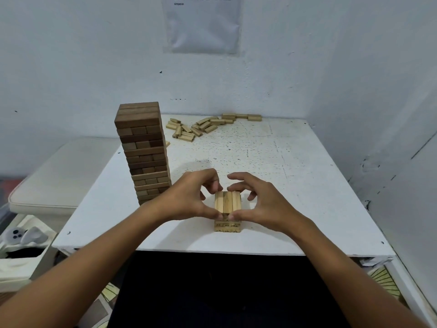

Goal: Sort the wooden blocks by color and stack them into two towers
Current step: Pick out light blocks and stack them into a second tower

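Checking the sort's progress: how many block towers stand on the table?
2: a tall dark tower at the left, and a short light tower near the front edge, between both hands.

White table (pixel 283 185) bears two towers (pixel 144 150), loose blocks (pixel 201 126).

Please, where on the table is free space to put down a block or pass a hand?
Free: the wide patch of table right of the light tower, up to the wall, and the strip between the hands and the loose blocks. Crowded: the gap between the dark tower and the left hand; the right hand also holds the light tower.
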{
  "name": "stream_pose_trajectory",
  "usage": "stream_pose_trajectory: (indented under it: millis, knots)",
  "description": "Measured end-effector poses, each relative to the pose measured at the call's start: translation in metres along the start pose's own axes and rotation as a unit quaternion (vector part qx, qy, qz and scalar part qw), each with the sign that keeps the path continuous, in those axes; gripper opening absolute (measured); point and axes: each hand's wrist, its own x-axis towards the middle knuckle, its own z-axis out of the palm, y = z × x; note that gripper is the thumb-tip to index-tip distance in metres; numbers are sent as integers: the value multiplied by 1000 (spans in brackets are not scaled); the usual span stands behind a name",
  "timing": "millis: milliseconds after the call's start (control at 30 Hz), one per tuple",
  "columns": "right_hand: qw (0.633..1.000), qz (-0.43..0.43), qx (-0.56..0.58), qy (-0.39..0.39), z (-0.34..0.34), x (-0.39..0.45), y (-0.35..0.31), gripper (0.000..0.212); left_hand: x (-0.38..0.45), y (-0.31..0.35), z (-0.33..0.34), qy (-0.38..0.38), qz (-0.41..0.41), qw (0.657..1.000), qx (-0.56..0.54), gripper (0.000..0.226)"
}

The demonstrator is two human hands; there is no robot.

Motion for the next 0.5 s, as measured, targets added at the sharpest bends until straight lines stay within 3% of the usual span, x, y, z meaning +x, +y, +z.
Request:
stream_pose_trajectory:
  millis: [500]
  knots:
    - [1000,9,11,-1,-2,-10,13,92,-3,-5,13,31,4,998,-51,55]
